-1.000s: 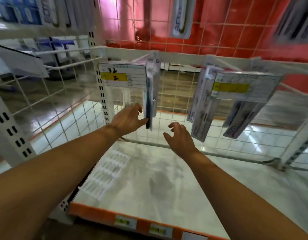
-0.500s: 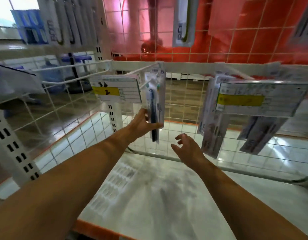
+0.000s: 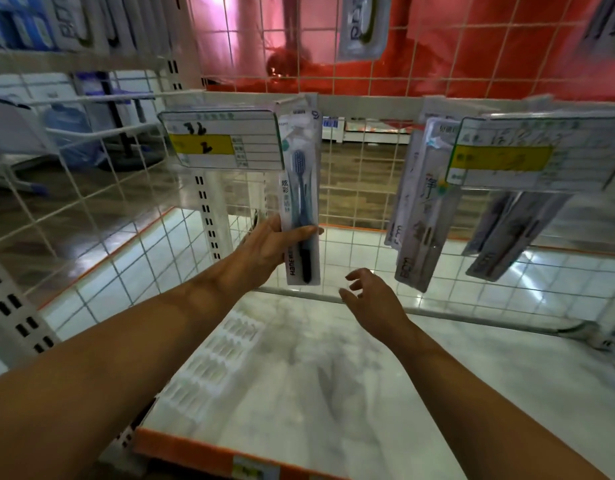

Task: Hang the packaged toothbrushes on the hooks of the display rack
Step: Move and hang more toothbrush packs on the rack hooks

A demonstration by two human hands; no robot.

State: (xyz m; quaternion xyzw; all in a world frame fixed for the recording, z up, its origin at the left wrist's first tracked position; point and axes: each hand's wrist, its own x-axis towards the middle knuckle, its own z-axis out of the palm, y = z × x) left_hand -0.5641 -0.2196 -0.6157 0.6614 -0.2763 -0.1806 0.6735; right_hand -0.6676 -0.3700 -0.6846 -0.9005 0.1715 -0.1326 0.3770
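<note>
Two bare hands reach toward a white wire display rack (image 3: pixel 365 209). From the middle of the view, the left hand (image 3: pixel 264 247) is at about 11 o'clock, its thumb across the front and fingers behind the lower part of a packaged toothbrush (image 3: pixel 301 199), pinching it. That pack hangs upright, its top up at a hook (image 3: pixel 292 100) on the rack's top rail; whether the hook passes through the pack's hole cannot be told. Just at 9 o'clock of the pack sits a price tag (image 3: pixel 223 140) with a yellow band. The right hand (image 3: pixel 372 296) is at about 3 o'clock from the left hand and lower, apart from the pack, fingers loosely curled and grasping nothing. At 2 o'clock, more packaged toothbrushes (image 3: pixel 417 216) hang tilted from another hook, partly behind a second price tag (image 3: pixel 538 150). Below both hands lies a pale shelf (image 3: pixel 299 393) with an orange front edge.
</note>
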